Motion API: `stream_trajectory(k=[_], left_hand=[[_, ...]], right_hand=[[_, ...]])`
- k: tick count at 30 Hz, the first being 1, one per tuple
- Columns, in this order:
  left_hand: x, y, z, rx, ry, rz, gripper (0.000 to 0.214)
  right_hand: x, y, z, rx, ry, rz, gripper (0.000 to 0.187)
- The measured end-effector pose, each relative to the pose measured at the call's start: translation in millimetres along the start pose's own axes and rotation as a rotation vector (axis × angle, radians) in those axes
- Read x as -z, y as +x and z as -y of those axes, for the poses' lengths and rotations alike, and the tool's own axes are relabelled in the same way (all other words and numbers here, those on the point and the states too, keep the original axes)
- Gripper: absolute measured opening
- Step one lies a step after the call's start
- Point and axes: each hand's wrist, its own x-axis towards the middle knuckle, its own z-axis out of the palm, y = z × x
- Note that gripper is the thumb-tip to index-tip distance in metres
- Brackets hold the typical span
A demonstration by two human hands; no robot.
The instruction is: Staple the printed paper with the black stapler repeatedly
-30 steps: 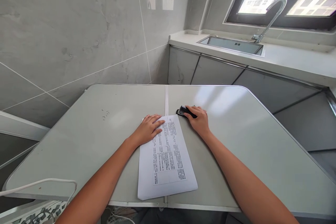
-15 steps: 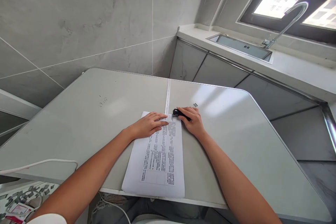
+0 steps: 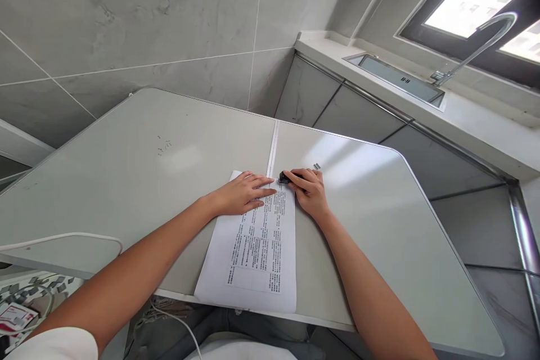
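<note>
Printed paper (image 3: pixel 248 287) lies on the grey-white table (image 3: pixel 202 146), its lower end at the front edge; whether it is one sheet or several I cannot tell. My left hand (image 3: pixel 242 194) rests flat on the upper part of the paper, fingers stretched to the right. At the paper's top right corner, my right hand (image 3: pixel 310 188) is closed around a small black stapler (image 3: pixel 284 178), whose front end sits over the paper's edge. Much of the stapler is hidden under my fingers.
Short strips of staples (image 3: pixel 316 166) lie just beyond my right hand. Loose staples (image 3: pixel 163 146) are scattered at the far left. A white cable (image 3: pixel 63 236) crosses the table's left edge. Behind stands a counter with a sink (image 3: pixel 396 79) and a tap (image 3: pixel 476 45).
My view has tilted and shifted slightly. The fingers of my right hand now lie further forward over the stapler. My left hand stays flat on the paper.
</note>
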Motion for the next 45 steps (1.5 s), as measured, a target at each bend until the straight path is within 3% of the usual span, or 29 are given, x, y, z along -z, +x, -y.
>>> stream_trajectory(k=[6, 18, 32, 38, 42, 45], left_hand=[[1.3, -1.0, -1.1, 0.012, -0.033, -0.002, 0.048], [-1.5, -1.9, 2.4, -0.007, -0.022, -0.006, 0.047], [2.3, -3.4, 0.7, -0.005, 0.031, 0.017, 0.048], [8.1, -1.5, -2.8, 0.012, 0.076, 0.071, 0.047], [6.3, -0.6, -1.5, 0.027, 0.059, 0.079, 0.045], [4.0, -1.0, 0.0, 0.039, 0.020, 0.065, 0.043]], right_hand=[[2.9, -0.1, 3.7, 0.013, -0.063, 0.062, 0.038], [3.3, 2.0, 14.9, -0.030, -0.049, 0.061, 0.039], [-6.1, 2.5, 33.4, -0.052, -0.255, 0.069, 0.045], [12.5, -0.4, 11.3, -0.162, -0.077, 0.170, 0.053], [13.2, -3.5, -7.3, -0.361, -0.124, -0.067, 0.036], [12.7, -1.2, -1.6, -0.426, -0.203, -0.277, 0.027]])
